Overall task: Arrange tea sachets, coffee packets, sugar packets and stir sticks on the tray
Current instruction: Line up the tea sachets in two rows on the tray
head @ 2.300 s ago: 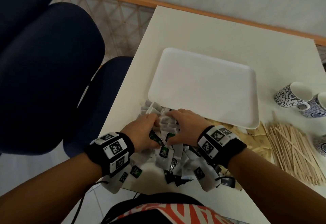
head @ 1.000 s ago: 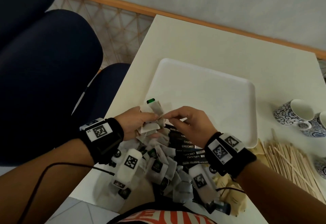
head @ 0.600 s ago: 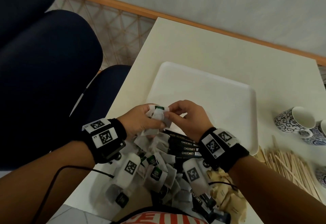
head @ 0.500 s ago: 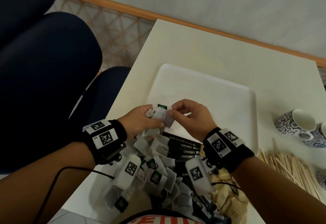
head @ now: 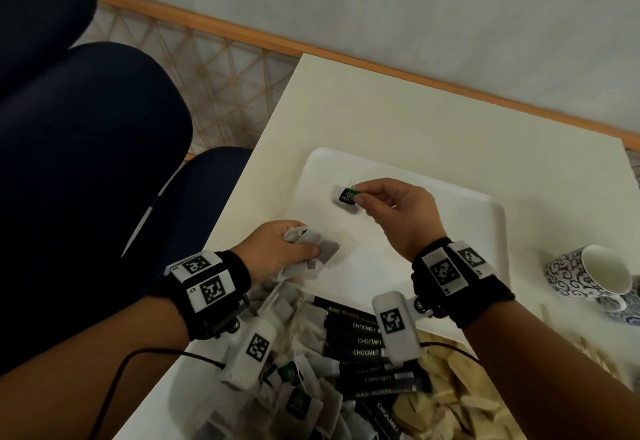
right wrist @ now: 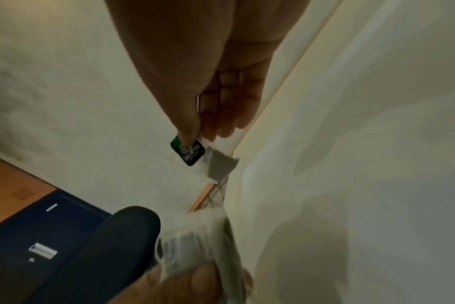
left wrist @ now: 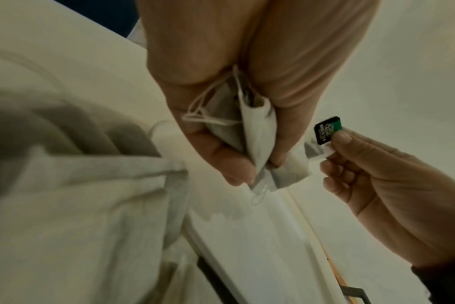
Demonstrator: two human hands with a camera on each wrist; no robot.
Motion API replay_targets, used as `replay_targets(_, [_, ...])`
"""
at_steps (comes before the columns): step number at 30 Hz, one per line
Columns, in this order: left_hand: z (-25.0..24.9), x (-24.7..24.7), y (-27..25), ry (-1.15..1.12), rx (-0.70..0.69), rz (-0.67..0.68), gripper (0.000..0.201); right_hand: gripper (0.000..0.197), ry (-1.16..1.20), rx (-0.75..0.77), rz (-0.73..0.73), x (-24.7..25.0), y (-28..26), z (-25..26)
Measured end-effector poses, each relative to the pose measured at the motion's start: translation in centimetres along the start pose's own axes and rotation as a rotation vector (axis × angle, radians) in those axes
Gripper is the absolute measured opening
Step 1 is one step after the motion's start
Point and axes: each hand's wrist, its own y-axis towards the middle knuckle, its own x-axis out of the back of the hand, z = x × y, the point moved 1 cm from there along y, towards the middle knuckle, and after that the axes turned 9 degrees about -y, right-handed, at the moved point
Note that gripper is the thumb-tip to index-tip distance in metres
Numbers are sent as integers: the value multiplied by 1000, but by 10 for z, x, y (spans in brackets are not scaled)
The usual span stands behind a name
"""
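My left hand point(head: 277, 249) grips a small bunch of white tea sachets point(head: 317, 252) point(left wrist: 257, 142) over the near left corner of the white tray point(head: 450, 232). My right hand point(head: 391, 211) pinches one tea sachet point(right wrist: 218, 166) by its black and green tag point(head: 347, 195) point(left wrist: 326, 130) point(right wrist: 189, 151) and holds it above the tray's left part. A heap of tea sachets point(head: 304, 394), black coffee packets point(head: 363, 346) and tan sugar packets point(head: 446, 401) lies on the table in front of me. The stir sticks are almost hidden behind my right arm.
Blue-patterned cups point(head: 588, 277) lie at the right of the cream table point(head: 398, 114). A dark blue chair point(head: 86, 145) stands to the left, close to the table's edge. A wall with a wooden skirting point(head: 311, 48) runs behind.
Both hands lifted sachets from the heap and held them together; now they have parted, the right hand carrying one sachet forward over the tray, the left keeping the bunch.
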Motion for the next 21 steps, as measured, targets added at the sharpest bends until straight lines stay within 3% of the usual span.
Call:
replay_targets(7, [-10, 15, 26, -88, -5, -91, 6, 11, -243, -13, 124, -6, 58, -18])
replay_targets(21, [-33, 21, 75, -110, -46, -151, 12, 12, -261, -122, 145, -42, 168, -43])
